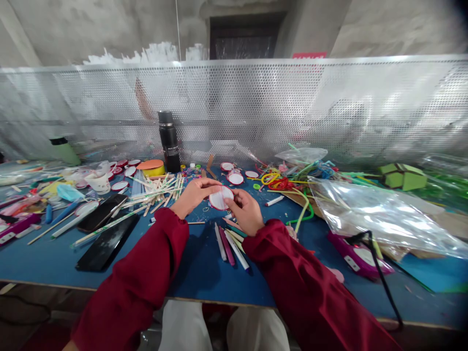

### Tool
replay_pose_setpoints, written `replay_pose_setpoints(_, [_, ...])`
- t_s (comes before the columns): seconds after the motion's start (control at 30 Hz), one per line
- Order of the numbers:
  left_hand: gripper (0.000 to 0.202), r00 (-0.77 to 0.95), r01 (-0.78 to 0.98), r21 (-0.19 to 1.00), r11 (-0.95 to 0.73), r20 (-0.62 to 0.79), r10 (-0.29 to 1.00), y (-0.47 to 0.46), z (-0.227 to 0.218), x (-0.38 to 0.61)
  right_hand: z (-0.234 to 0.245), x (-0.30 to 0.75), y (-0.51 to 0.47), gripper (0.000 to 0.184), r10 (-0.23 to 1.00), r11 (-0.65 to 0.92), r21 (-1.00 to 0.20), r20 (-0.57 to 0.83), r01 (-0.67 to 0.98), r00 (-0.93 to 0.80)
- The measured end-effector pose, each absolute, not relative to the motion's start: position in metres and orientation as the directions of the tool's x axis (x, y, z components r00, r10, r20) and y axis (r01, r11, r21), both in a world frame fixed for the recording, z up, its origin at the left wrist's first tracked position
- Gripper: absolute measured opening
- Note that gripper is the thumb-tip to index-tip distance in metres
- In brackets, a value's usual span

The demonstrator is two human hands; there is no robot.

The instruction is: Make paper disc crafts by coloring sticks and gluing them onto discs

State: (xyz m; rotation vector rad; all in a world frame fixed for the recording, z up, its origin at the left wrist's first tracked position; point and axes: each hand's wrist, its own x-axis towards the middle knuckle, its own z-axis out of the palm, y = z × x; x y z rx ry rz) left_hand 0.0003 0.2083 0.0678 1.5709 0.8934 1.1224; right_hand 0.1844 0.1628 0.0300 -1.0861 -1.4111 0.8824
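Note:
Between my two hands, above the middle of the blue table, is a round white disc [219, 199] with a thin red rim. My left hand [197, 195] pinches its upper left edge. On the disc's right side, my right hand [245, 209] grips with thumb and fingers. Faint marks show on the white face, too small to read. Under my hands lie several marker pens [229, 246] and a few pencils. Similar red-rimmed white discs [235, 178] rest on the table just beyond my fingers.
Wooden sticks [171, 190], two dark phones [107, 243] and a paper cup [98, 182] lie left. A black bottle [169, 144] stands before the perforated metal screen [248, 107]. Right are coloured pipe cleaners [280, 180], clear plastic bags [380, 209] and a purple box [360, 256] with a black cable.

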Motion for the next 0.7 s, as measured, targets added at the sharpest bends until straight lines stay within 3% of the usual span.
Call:
replay_pose_setpoints(0.17, [0.041,0.318,0.091,0.943,-0.321,0.278,0.906,0.209,0.068,-0.002,0.033,0.183,0.161,0.036,0.953,0.302,-0.945,0.303,0.124,-0.006])
replay_pose_setpoints(0.3, [0.037,0.284,0.291,0.911,-0.292,0.209,0.936,0.215,0.069,-0.013,0.036,0.186,0.162,0.040,0.936,0.329,-0.936,0.341,0.125,0.087])
replay_pose_setpoints(0.5, [0.032,0.377,0.677,0.631,-0.379,0.146,0.915,0.225,0.063,-0.029,0.040,0.194,0.166,0.038,0.892,0.378,-0.913,0.404,0.155,0.201])
replay_pose_setpoints(0.7, [0.027,0.383,0.816,0.475,-0.328,-0.019,0.924,0.221,0.061,-0.026,0.045,0.195,0.165,0.037,0.884,0.388,-0.915,0.403,0.111,0.235])
